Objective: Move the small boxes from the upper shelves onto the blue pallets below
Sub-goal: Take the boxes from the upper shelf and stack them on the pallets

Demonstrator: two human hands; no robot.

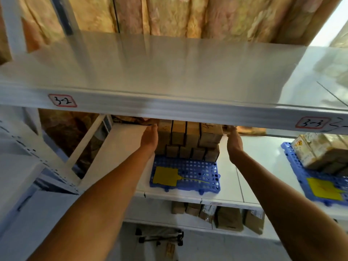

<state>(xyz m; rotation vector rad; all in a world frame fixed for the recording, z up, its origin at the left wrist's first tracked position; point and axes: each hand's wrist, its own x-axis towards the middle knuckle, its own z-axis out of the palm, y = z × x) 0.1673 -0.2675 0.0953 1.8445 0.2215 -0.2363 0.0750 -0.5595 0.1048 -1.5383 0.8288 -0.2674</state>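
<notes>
Upper shelf [169,72]: white painted metal, smooth with a soft sheen that mirrors the cloth behind.
Small boxes [190,140], between the two sets of fingers: brown cardboard, matt, bound with dark tape or strapping.
Blue pallet [197,172], just below the fingers: moulded plastic, perforated grid, slightly glossy.
Yellow tag [165,176] on that pallet: flat, matt; paper or plastic, cannot tell.
Labels [62,100] on the shelf edge: white paper, red-bordered, hand-inked.
Curtain [188,16], above and behind the fingers: printed cloth, folded, matt.
Lower boxes [227,218], below the fingers: matt brown cardboard.
</notes>
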